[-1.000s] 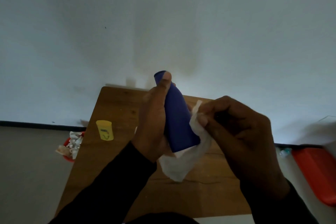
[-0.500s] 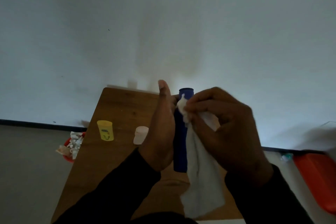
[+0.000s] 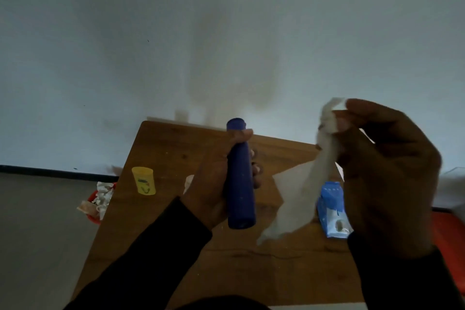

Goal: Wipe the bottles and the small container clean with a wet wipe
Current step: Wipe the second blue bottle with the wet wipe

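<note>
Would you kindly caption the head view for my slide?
Left hand grips a blue bottle upright; right hand holds a wet wipe apart from it.

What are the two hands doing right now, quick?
Left hand: closed around the blue bottle, holding it upright above the table.
Right hand: pinching the white wipe, held apart from the bottle.

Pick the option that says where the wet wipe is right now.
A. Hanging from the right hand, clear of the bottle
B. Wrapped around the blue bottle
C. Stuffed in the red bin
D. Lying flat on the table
A: the right hand pinches the wet wipe near its top and it hangs free, apart from the blue bottle that the left hand holds upright.
</note>
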`<state>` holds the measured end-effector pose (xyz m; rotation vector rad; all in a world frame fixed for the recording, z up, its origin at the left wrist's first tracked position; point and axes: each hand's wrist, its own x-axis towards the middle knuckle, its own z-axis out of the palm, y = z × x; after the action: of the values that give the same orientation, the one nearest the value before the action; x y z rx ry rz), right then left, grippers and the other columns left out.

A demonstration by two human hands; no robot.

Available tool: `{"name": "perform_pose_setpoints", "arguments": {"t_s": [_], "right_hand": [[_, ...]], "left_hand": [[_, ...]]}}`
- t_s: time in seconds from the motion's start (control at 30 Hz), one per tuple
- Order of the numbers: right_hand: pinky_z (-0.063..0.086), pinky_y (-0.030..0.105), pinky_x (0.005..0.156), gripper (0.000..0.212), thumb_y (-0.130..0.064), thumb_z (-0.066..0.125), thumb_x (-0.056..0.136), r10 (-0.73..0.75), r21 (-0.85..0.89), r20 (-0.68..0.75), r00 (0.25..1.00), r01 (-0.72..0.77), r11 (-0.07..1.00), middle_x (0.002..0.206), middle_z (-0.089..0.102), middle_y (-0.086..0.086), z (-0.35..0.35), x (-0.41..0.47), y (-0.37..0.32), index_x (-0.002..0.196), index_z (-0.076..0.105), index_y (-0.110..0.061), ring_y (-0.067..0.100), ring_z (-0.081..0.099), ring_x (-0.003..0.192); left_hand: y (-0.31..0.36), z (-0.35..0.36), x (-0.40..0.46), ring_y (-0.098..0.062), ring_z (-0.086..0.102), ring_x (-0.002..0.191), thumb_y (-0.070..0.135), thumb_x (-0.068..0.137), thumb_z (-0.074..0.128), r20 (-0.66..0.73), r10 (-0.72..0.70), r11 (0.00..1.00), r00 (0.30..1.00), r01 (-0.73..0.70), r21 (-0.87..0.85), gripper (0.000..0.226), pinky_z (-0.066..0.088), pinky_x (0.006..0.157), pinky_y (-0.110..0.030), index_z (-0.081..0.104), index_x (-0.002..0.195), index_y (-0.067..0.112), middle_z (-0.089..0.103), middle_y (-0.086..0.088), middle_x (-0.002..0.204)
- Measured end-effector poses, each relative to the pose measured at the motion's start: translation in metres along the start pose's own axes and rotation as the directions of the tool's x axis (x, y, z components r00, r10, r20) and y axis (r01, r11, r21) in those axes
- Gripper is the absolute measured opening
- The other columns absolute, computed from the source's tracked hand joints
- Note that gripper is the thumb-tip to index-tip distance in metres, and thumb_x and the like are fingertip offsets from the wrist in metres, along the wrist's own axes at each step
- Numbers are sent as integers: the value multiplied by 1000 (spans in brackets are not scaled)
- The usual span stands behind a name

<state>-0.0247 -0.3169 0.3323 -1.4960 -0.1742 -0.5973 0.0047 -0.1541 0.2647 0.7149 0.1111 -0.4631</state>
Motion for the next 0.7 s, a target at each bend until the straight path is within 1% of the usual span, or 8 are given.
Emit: {"name": "perform_pose_setpoints", "arguments": {"t_s": [0.07, 0.13, 0.23, 0.3, 0.37, 0.53, 0.6, 0.7], "right_hand": [[56, 32, 69, 22, -4, 65, 79, 146, 112, -55, 988, -139, 984, 95, 70, 14, -10, 2, 2, 101, 66, -7, 31, 69, 85], [55, 29, 68, 21, -4, 65, 79, 260, 148, -71, 963, -247, 958, 93, 72, 10, -19, 3, 12, 99, 68, -10, 27, 69, 83], [54, 41, 80, 18, -3, 68, 81, 296, 39, -44, 954, -295, 955, 98, 72, 13, -26, 1, 26, 97, 72, -9, 35, 67, 94], [56, 36, 78, 19, -4, 70, 81, 238, -150, 5, 971, -234, 961, 98, 74, 6, -25, -2, 31, 98, 73, -10, 27, 69, 94], [57, 26, 73, 20, -3, 72, 80, 133, -318, 93, 987, -97, 943, 96, 74, -1, -19, -5, 33, 98, 73, -12, 16, 70, 90], [55, 20, 76, 18, 0, 70, 82, -72, -494, 256, 964, 194, 848, 98, 70, 0, -4, -4, 40, 98, 71, -10, 7, 66, 90], [51, 15, 75, 19, -1, 69, 84, -119, -533, 270, 955, 251, 808, 97, 68, -1, 5, 1, 42, 98, 71, -13, 4, 65, 90], [45, 9, 73, 16, -3, 67, 86, -138, -564, 283, 949, 281, 777, 96, 66, 0, 16, 5, 47, 98, 73, -12, 2, 61, 87]], "left_hand": [[-1, -3, 1, -17, 50, 58, 36, 87, 55, 19, -52, 995, 998, 53, -83, 27, 51, 52, -26, 54, 83, 9, 51, -6, 69], [-5, -5, 3, -21, 53, 66, 38, 88, 52, 22, -71, 988, 997, 73, -138, 32, 53, 62, -32, 58, 84, 7, 53, -9, 75], [-10, -2, 6, -26, 59, 79, 34, 95, 47, 31, -28, 984, 999, 33, -173, 38, 54, 80, -42, 74, 85, 7, 61, -12, 87], [-11, 1, 6, -29, 61, 87, 33, 96, 47, 46, -26, 985, 999, 33, -169, 38, 56, 85, -46, 68, 112, 6, 60, -15, 97], [-11, 0, 6, -30, 61, 89, 37, 95, 49, 80, -70, 990, 994, 79, -118, 49, 59, 78, -43, 54, 129, 2, 57, -17, 104], [-12, 2, 2, -29, 64, 71, 44, 95, 46, 128, -124, 992, 984, 123, 11, 47, 59, 61, -35, 61, 106, 1, 63, -20, 88], [-14, 5, 1, -27, 63, 63, 43, 96, 45, 132, -107, 994, 985, 101, 50, 46, 57, 56, -32, 63, 101, 2, 63, -20, 82], [-14, 7, 1, -26, 62, 60, 46, 95, 43, 143, -78, 992, 987, 63, 105, 47, 56, 57, -31, 64, 101, 4, 63, -19, 79]]}}
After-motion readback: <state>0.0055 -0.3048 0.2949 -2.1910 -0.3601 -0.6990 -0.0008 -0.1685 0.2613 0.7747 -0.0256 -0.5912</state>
